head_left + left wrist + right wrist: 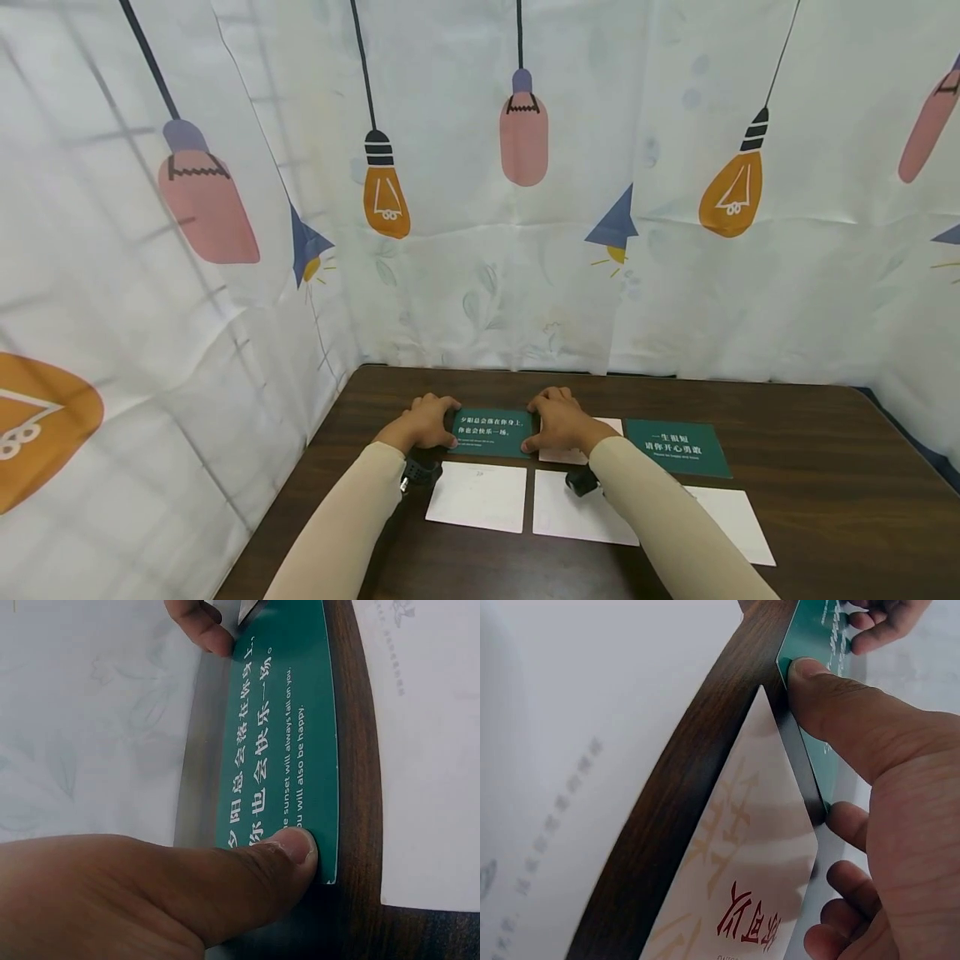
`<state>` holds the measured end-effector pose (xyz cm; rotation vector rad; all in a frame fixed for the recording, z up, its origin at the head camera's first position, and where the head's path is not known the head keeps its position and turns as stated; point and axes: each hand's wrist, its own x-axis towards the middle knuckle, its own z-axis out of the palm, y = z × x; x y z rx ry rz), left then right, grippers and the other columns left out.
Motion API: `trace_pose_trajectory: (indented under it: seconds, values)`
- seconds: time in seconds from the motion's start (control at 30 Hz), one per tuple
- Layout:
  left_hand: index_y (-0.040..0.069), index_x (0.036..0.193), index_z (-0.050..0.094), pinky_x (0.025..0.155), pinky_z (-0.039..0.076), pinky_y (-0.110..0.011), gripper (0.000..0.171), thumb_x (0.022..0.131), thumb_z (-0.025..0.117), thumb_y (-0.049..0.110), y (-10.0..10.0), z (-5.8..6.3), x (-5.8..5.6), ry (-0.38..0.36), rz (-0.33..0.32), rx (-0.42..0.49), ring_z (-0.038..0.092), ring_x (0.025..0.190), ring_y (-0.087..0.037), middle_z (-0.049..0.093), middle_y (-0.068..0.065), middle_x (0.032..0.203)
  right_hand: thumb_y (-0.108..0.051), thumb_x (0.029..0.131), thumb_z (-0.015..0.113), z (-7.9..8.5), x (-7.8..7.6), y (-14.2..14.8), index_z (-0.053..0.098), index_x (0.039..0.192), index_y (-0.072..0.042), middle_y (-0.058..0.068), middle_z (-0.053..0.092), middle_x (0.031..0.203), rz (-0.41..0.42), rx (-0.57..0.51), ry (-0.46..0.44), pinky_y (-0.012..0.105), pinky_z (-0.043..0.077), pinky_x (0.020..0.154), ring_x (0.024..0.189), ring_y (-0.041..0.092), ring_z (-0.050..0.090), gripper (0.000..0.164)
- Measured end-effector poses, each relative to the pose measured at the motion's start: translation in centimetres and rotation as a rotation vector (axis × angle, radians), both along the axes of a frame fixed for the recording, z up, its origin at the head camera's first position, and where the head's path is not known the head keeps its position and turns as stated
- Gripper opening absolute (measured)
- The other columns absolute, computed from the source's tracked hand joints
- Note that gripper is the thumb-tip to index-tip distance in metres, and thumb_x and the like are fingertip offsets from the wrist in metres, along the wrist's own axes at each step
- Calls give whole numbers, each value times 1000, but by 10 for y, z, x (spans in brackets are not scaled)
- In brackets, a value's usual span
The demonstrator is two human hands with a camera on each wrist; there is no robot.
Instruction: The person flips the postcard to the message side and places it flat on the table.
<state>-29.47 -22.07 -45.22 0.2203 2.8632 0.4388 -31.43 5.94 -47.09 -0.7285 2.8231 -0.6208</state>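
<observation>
The left hand (423, 423) and right hand (562, 423) hold the left green card (491, 432) by its short sides, toward the far left of the wood-grained worktop (825, 533). Thin, flat and crisp-cornered, it should handle light and stiff yet bendable; the sides are the place to grip.

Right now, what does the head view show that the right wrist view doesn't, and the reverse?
Only the head view: the right green card and the hanging lamps printed on the backdrop.
Only the right wrist view: red characters on the pale card, which the right grip partly covers from the head.
Both: the left green card, with the left grip and right grip at opposite ends.
</observation>
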Motion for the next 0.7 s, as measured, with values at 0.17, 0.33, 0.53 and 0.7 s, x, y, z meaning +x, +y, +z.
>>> trace_pose_trajectory:
  seconds: [0.17,0.33,0.53,0.7]
  values:
    - [15,145,56,101,36,-68,70,83,88,24,0,-1,1,-7,10,-2,43,128,-46,48,-24,141,-43,77,91,2,2,-1,61,131,-9,16,45,145,-4,-13,6,52,27,114,136,38,35,71]
    - [14,147,54,102,36,-68,73,83,87,23,-1,-4,0,3,16,-2,43,128,-46,48,-23,140,-40,74,93,2,3,-3,56,128,-8,15,50,139,-9,-42,24,53,28,114,133,37,38,73]
    - [14,144,56,100,36,-68,72,81,89,23,-5,-7,2,68,10,41,46,124,-45,53,-22,137,-36,72,95,0,6,-4,56,129,-8,9,58,129,-27,-82,37,51,33,110,125,33,44,75]
    - [16,143,56,98,36,-65,71,80,90,23,-8,-10,7,145,-6,107,48,120,-42,61,-11,129,-35,73,95,0,9,-4,55,131,-9,0,60,112,-51,-114,24,46,42,98,110,26,48,75]
